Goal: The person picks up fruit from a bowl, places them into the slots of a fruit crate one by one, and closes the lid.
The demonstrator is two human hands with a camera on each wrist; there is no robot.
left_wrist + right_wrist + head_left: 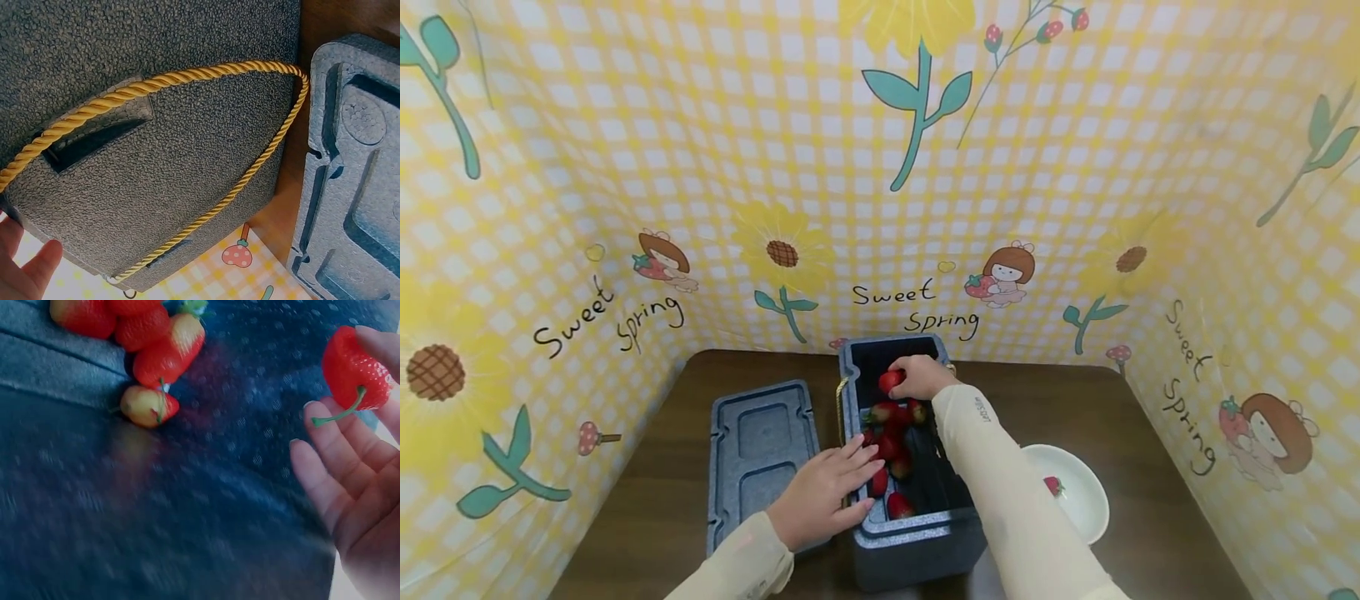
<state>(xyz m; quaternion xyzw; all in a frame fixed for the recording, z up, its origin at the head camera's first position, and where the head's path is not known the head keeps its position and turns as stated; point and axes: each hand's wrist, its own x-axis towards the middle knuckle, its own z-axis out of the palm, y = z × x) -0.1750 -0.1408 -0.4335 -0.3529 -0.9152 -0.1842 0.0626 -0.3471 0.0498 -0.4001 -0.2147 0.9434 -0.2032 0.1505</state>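
A deep grey foam box [917, 533] stands open, with several red strawberries [891, 446] inside, some with pale yellowish patches. My right hand [922, 377] reaches in at the far end and pinches one red strawberry [891, 382] between thumb and fingers. A thin green stem [342, 414] hangs from that strawberry in the right wrist view, the other fingers spread below. Across the box's left rim lies my left hand [829, 492], its fingers fairly straight and reaching over the edge. Thumb and fingertips show at the box edge in the left wrist view.
The grey lid [765, 442] lies left of the box on the brown tabletop [647, 450]. A white bowl [1086, 492] with a strawberry [1054, 486] in it stands to the right, partly behind my right sleeve. Yellow twisted cord [206, 72] runs along the box side.
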